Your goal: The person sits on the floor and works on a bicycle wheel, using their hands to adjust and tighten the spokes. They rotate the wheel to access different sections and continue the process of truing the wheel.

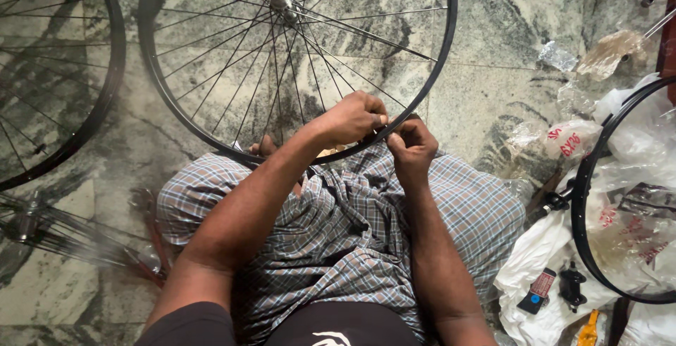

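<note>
While the wheel (296, 57) is resting against the lap, the left hand (352, 117) and right hand (412, 145) are pinching a spoke at its near rim; steadying the rim seems wise.

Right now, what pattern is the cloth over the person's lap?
The cloth is a plaid check of grey-blue and white with thin reddish lines, shown best in the head view.

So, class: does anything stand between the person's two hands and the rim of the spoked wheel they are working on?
Nothing visible does. The left hand and the right hand both already rest on the near edge of the wheel rim, fingers pinched together there above the checked cloth.
</note>
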